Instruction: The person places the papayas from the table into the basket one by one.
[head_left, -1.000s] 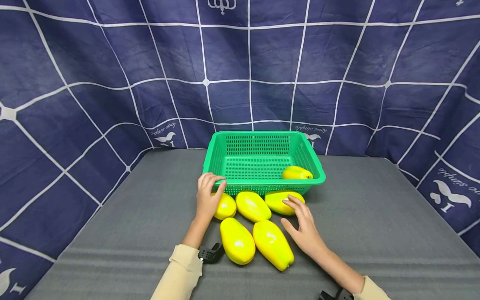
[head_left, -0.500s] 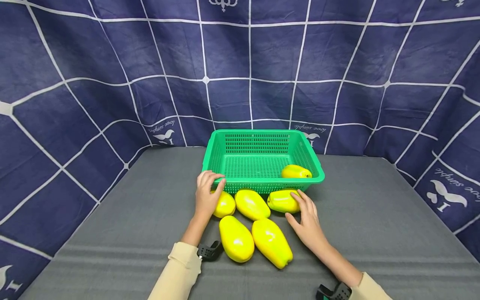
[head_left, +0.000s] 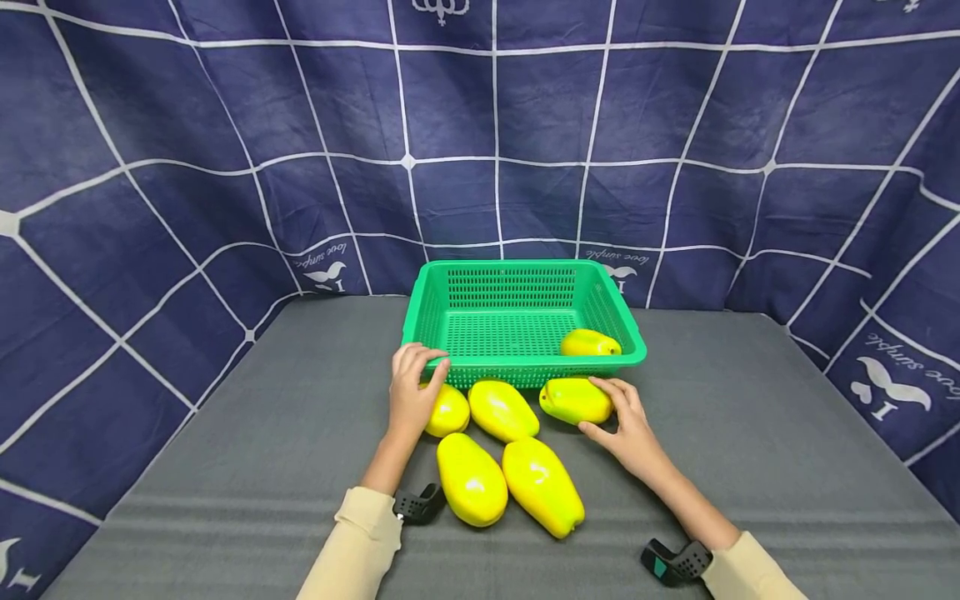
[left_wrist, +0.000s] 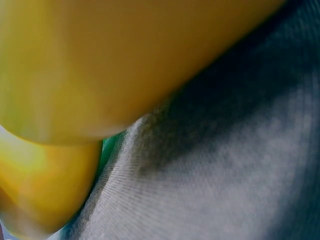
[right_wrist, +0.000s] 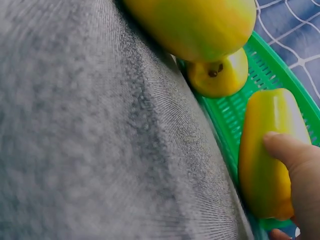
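A green perforated basket [head_left: 525, 363] stands against the back of the grey table with one yellow papaya [head_left: 591, 342] inside. My left hand [head_left: 411, 398] holds its front-left rim, fingers over the edge and thumb in front. Beside that hand lies a papaya [head_left: 450, 412], partly hidden by it. My right hand [head_left: 632, 429] grips another papaya [head_left: 573, 401] by its right end, just before the basket. In the right wrist view the thumb [right_wrist: 285, 147] presses on this papaya [right_wrist: 260, 175], with fingertips showing at its lower end.
Between the hands lies a papaya [head_left: 504, 411] close to the basket front. Nearer are two more, a left papaya [head_left: 472, 481] and a right papaya [head_left: 543, 487]. A blue curtain [head_left: 540, 108] with white lines hangs behind and around the grey table [head_left: 300, 467].
My right hand has moved slightly right and closed its grip on the papaya, which has turned and shifted a little right. The left hand stays at the basket rim.
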